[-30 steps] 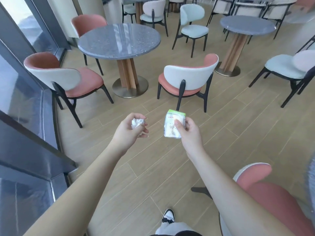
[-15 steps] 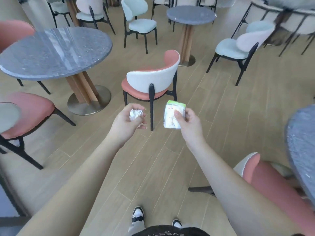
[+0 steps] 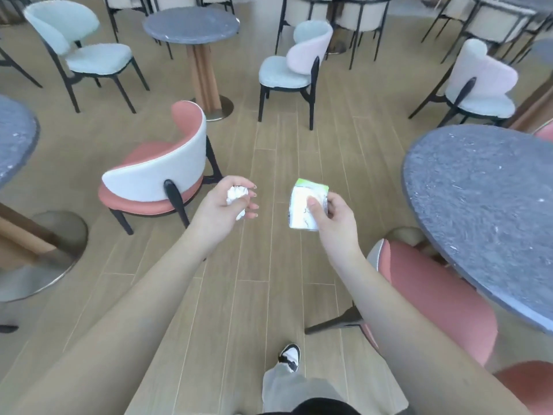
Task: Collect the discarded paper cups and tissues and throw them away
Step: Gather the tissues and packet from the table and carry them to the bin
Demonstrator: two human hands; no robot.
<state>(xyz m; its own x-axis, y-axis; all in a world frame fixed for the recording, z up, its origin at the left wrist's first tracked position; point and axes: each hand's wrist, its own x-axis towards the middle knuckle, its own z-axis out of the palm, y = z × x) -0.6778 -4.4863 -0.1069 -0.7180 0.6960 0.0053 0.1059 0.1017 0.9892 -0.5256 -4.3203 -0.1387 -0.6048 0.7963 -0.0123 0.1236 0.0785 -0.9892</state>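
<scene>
Presently held, two items. Left hand (image 3: 223, 209): fingers curled round one crumpled white tissue (image 3: 237, 195), bunched in the palm with a tuft showing below the fingers. Right hand (image 3: 330, 215): thumb and fingers pinching one flattened paper cup (image 3: 305, 205), white with a green rim and print too blurred to read (squashed nearly flat, held upright). Both are carried at mid-height over the wooden floor (image 3: 269, 280), well apart from each other.

Risks, as judged:
- Tissue: the lower tuft hangs outside the grasp; a loosened finger while walking could let the wad slip to the floor.
- Cup: held only by a pinch at one side, so a knock against a chair back could twist it free; any dregs inside (not visible) might drip.
- Route: the pink chair (image 3: 431, 298) sits just beside the right arm and its dark leg juts across the path near the shoe (image 3: 289, 356), a likely trip point.
- No bin is in view, so the carry may be long.

Count: tissues 1; paper cups 1; hands 2; round grey worktops wholly or partly in view 3, none showing litter.
</scene>
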